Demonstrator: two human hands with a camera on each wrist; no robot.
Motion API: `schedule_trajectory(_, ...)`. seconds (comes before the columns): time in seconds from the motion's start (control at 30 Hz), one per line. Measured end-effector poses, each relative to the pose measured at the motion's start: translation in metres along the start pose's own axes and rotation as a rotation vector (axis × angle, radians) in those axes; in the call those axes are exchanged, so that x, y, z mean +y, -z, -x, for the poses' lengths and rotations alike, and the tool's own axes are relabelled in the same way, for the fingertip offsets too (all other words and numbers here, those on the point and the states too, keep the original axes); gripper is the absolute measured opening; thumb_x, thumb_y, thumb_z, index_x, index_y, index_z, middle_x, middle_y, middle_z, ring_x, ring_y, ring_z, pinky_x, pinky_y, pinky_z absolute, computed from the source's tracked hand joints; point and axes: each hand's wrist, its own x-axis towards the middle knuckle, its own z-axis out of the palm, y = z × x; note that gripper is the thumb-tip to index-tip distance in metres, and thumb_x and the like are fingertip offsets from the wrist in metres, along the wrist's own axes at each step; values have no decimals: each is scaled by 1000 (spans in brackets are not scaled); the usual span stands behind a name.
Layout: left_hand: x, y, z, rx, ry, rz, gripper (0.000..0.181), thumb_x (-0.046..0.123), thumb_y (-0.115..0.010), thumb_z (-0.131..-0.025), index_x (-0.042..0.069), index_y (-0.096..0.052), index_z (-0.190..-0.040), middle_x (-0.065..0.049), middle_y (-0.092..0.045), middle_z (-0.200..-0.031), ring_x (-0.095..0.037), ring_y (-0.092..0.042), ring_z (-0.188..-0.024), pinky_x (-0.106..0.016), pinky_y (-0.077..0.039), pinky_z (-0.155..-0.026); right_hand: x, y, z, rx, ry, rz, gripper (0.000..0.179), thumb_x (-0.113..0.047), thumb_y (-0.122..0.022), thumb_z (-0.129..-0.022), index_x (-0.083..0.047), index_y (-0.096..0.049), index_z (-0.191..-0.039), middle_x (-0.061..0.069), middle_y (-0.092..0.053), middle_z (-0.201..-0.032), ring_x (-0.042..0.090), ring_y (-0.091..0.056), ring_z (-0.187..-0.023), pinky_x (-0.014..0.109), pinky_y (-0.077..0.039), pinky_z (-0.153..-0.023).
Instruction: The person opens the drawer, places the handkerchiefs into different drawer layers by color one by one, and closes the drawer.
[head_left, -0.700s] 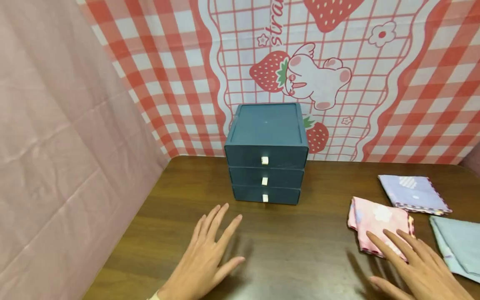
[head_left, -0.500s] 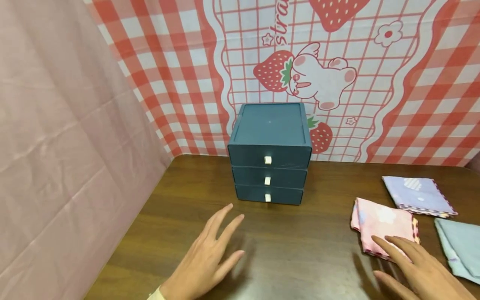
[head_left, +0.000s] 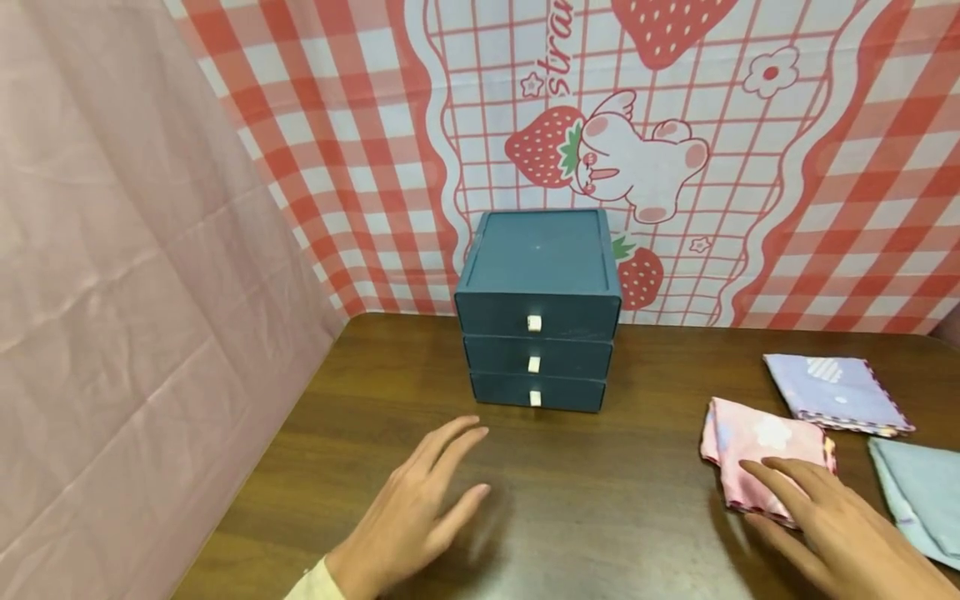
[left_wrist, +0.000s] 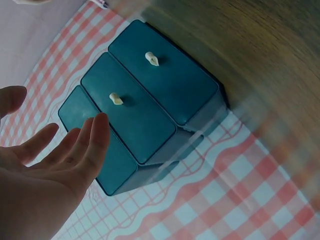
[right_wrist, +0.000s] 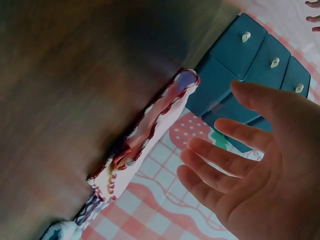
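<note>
My left hand [head_left: 412, 508] hovers over the table in front of a dark teal three-drawer cabinet [head_left: 538, 250], fingers relaxed and holding nothing. All the drawers are closed, each with a small white knob. In the left wrist view the fingers [left_wrist: 95, 145] overlap the cabinet. On the right, my right hand [head_left: 847, 525] is over the near side of a folded pink cloth [head_left: 738, 429] with a white flower, covering part of it. The right wrist view has the loosely bent fingers [right_wrist: 215, 160] apart from the pink cloth [right_wrist: 160, 120], with nothing in them.
Behind the pink cloth lies a folded lavender cloth [head_left: 836, 387]; a folded pale blue-green one [head_left: 926, 492] sits at the right edge of view. A strawberry-print checked curtain [head_left: 390, 192] hangs behind the brown table [head_left: 360, 375], and pink fabric [head_left: 150, 292] on the left.
The left hand's fingers have drawn closer together. My right hand's spread fingers have bent slightly above the pink cloth. The cabinet and cloths keep their places as the head view shifts a little.
</note>
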Motion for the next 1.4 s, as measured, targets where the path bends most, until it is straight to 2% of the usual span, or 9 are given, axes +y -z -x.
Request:
schedule_trajectory(0.2,-4,-1,-7,16,-29,36,50,27,-63,-98,12,-49,-144,-3,-52,-141,-15,-53,-127,-34,-50,-99,6,-4,0,-23,-5,-26,64,-62,-47,-98,-4,-65,-120,5,-63,-107,28,-58,-92,5,-13,-104)
schedule_trajectory(0.4,-7,-5,-18,-32,9,106,45,30,-60,-101,12,-51,-141,0,-56,-139,-12,-52,-129,-33,-46,-104,12,-5,2,-28,-1,-15,69,-63,-37,-100,-3,-64,-119,8,-62,-107,28,-57,-91,9,-8,-112)
schedule_trajectory(0.77,-13,-13,-45,-77,71,282,40,30,-57,-103,13,-52,-139,5,-64,-126,-7,-60,-109,-24,-54,-79,23,-11,11,-72,-8,20,66,-65,-38,-98,-6,-62,-117,10,-63,-103,33,-61,-86,19,1,-117)
schedule_trajectory(0.87,-14,-14,-53,-79,84,311,38,30,-55,-104,12,-53,-137,4,-65,-124,-6,-61,-108,-23,-54,-78,24,-12,14,-100,-18,43,66,-64,-39,-98,-6,-63,-114,12,-64,-101,34,-62,-86,32,-20,-119)
schedule_trajectory(0.93,-15,-15,-59,-75,90,327,36,30,-54,-104,12,-54,-135,3,-66,-122,-6,-62,-106,-21,-54,-77,24,-13,15,-118,-27,51,66,-64,-38,-98,-5,-63,-113,15,-64,-101,36,-63,-87,38,-21,-119)
schedule_trajectory(1.07,-16,-19,-71,-68,107,373,33,31,-52,-105,12,-57,-131,3,-68,-116,-6,-64,-98,-21,-54,-72,27,-12,15,-162,-47,66,59,-61,-52,-95,-6,-64,-113,13,-65,-101,35,-64,-87,52,-47,-92)
schedule_trajectory(1.17,-16,-22,-78,-72,125,408,30,31,-52,-105,13,-59,-128,4,-68,-113,-6,-64,-95,-22,-55,-71,27,-12,12,-190,-53,71,51,-53,-69,-88,-8,-64,-112,7,-66,-100,29,-64,-85,43,-49,-73)
schedule_trajectory(1.23,-16,-22,-84,-70,130,416,30,30,-52,-105,12,-59,-127,4,-67,-112,-6,-64,-94,-23,-55,-71,26,-11,12,-217,-69,69,48,-45,-77,-84,-8,-64,-111,5,-66,-100,27,-64,-85,42,-50,-71)
schedule_trajectory(1.4,-18,-24,-95,-7,130,374,30,27,-55,-104,9,-60,-126,3,-67,-107,-6,-63,-90,-21,-53,-66,24,-13,10,-218,-87,58,44,-49,-68,-91,-7,-65,-107,6,-68,-95,30,-65,-83,50,-51,-68)
